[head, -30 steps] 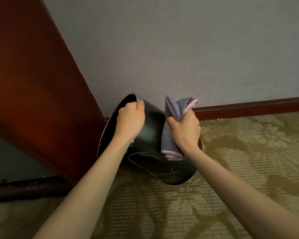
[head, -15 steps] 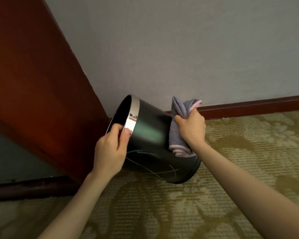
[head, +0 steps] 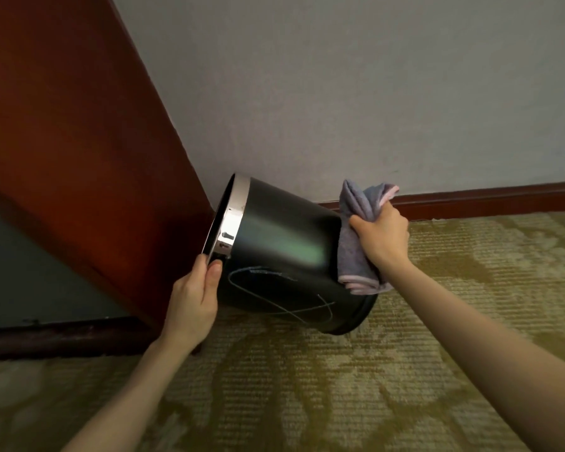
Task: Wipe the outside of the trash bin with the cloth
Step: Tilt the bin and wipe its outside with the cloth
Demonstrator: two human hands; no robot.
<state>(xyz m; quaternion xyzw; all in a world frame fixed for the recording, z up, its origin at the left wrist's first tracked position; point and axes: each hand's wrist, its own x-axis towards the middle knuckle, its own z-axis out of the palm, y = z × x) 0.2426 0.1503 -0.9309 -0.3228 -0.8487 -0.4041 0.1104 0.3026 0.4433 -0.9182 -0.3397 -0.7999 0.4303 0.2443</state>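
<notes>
A dark, glossy trash bin (head: pixel 284 249) with a silver rim band is tilted on its side, mouth toward the left, its base edge on the carpet. Scratch-like lines mark its lower side. My left hand (head: pixel 194 301) pinches the lower part of the silver rim. My right hand (head: pixel 384 238) grips a bunched grey cloth (head: pixel 356 256) with a pink edge, pressed against the bin's outer wall near the base.
A red-brown wooden panel (head: pixel 72 135) leans across the left, close to the bin's mouth. A grey wall (head: pixel 340 93) with a dark red baseboard (head: pixel 486 199) runs behind. Patterned olive carpet (head: pixel 340 386) covers the floor.
My left hand moved from the top of the rim down to its lower edge. The bin tipped further, showing more of its side. The cloth slid toward the base.
</notes>
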